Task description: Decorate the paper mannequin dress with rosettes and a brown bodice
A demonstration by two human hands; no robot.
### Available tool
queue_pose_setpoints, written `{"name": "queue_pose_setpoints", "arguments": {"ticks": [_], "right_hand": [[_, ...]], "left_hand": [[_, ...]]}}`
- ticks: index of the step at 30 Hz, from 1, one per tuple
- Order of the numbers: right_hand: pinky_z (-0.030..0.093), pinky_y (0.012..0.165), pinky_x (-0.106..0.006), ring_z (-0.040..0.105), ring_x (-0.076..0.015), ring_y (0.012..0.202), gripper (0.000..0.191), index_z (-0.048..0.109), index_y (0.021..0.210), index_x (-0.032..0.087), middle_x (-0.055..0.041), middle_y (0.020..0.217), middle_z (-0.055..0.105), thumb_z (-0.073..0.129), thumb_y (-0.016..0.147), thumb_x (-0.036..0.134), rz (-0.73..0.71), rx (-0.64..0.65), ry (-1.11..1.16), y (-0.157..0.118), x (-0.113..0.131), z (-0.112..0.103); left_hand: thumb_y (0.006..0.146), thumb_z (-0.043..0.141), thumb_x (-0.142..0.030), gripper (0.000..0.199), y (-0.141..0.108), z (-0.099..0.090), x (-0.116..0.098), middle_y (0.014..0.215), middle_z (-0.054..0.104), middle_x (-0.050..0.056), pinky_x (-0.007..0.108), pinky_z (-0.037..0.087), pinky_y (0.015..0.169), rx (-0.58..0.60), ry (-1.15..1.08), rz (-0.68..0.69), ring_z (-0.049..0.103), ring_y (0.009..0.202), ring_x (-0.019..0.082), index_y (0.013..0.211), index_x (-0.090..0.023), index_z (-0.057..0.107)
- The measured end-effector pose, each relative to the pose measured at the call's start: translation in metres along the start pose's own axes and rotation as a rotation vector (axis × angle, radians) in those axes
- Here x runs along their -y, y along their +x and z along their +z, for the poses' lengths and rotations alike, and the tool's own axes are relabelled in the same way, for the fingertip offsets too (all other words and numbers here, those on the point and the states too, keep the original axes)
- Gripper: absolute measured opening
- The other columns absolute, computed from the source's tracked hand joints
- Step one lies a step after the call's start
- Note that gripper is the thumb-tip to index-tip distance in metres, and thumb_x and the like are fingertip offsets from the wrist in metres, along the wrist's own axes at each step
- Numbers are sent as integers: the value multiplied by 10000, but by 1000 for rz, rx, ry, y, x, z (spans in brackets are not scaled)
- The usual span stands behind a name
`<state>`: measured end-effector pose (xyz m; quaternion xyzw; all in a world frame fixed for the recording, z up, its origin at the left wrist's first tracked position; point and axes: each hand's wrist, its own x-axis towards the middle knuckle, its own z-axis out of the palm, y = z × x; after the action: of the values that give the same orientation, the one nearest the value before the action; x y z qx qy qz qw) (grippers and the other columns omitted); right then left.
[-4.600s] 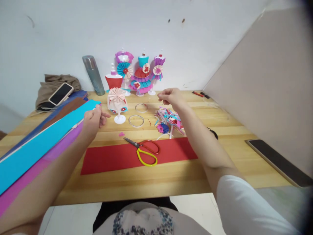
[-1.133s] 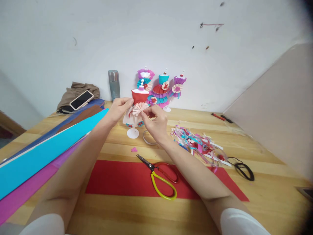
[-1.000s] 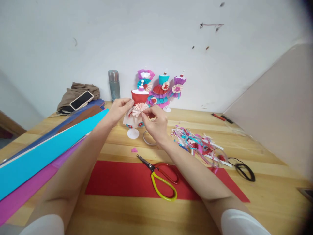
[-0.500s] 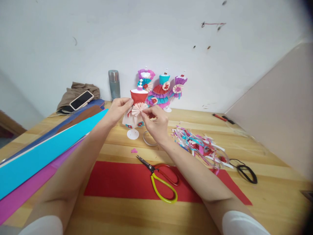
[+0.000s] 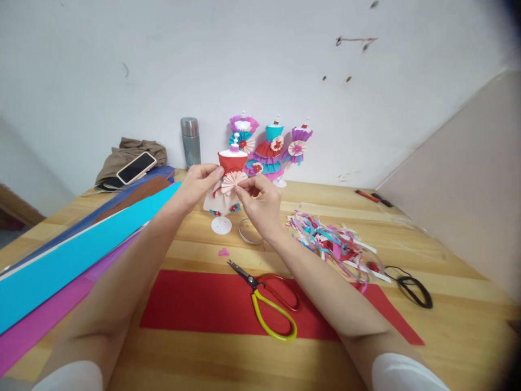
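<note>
The left hand (image 5: 199, 184) grips the front mannequin (image 5: 233, 162) at its side; the right hand (image 5: 260, 205) pinches the pleated fan (image 5: 231, 182) at its waist.

Widest lane: bare tabletop (image 5: 345, 212) right of centre, between paper-scrap heap (image 5: 331, 241) and marker pens (image 5: 368, 196). Second strip at bottom centre, nearside of red paper (image 5: 195, 301). Low obstacle: scissors (image 5: 253, 282) lying on that paper. Three dressed mannequins (image 5: 268, 149) block behind red-topped mannequin (image 5: 233, 162); flask (image 5: 191, 142) upright, left of them. Turquoise paper (image 5: 81, 258) bars lower left.
</note>
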<state>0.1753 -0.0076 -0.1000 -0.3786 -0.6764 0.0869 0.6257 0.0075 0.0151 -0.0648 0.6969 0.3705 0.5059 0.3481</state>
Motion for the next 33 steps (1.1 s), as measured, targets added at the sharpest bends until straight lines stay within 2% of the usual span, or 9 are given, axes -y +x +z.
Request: {"name": "queue_pose_setpoints", "arguments": {"ticks": [6,12,18,24,33], "right_hand": [[463,643,-302,550,-136,629,121,608,698,202,-3,686,637,658,806,225,22,-5,10,0,-2,0],[447,618,-290,531,-126,607,116,624,690,194,0,659,615,602,803,189,-30,-16,13,0,-1,0],[437,626,-299,543,-135,630,100,646,722,194,-8,692,647,605,813,194,-21,-3,32,1,-1,-1],[428,622,-290,535,-131,628,121,609,688,191,-2,673,622,630,807,203,0,-6,30,0,-1,-2],[420,605,-275,511,-120,608,177,567,644,194,9,642,565,595,817,171,-111,-26,6,-1,-2,0]], "left_hand": [[798,664,-507,359,-1,-2,0,658,612,8,270,445,614,27,-62,-17,544,626,143,685,-168,640],[767,688,-583,419,0,-3,3,761,681,42,298,472,702,28,-94,-23,590,723,180,767,-164,679],[792,690,-572,417,1,-5,6,823,716,49,300,486,768,45,-114,0,631,779,183,817,-157,718],[796,689,-577,425,1,-6,7,802,700,45,300,469,761,38,-97,7,613,767,183,806,-152,706],[743,726,-649,492,3,-5,11,759,673,36,282,446,715,38,-135,15,568,722,169,788,-159,703]]}}
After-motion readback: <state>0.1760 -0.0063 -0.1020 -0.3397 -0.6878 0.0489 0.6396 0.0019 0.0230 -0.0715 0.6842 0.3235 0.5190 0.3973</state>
